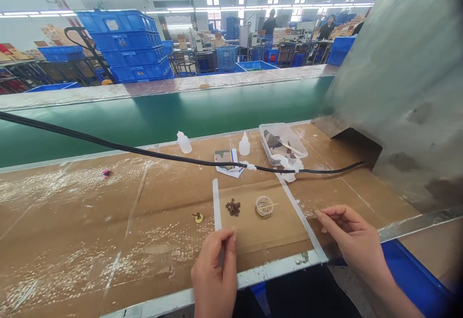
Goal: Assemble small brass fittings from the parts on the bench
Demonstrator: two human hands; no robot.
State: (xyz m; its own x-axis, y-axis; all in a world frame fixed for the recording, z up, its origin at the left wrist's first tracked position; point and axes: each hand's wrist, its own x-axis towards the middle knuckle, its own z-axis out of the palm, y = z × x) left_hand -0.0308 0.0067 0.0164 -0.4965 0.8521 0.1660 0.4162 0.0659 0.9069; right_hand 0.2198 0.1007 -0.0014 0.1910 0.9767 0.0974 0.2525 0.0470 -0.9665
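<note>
My left hand is at the front edge of the bench, thumb and forefinger pinched together; whatever may be between them is too small to make out. Off to the right, my right hand pinches a tiny dark piece at its fingertips, its kind unclear. Between and beyond the hands, a small pile of round brown pieces lies on a brown sheet edged with white tape. Beside the pile stands a small clear cup with a thin stick in it. Left of the sheet sits a small yellow disc with a dark bit on top.
A black cable crosses above the bench. Behind are two white squeeze bottles, camouflage-patterned pieces and a clear plastic box. A green conveyor belt runs beyond. At right rises a metal housing.
</note>
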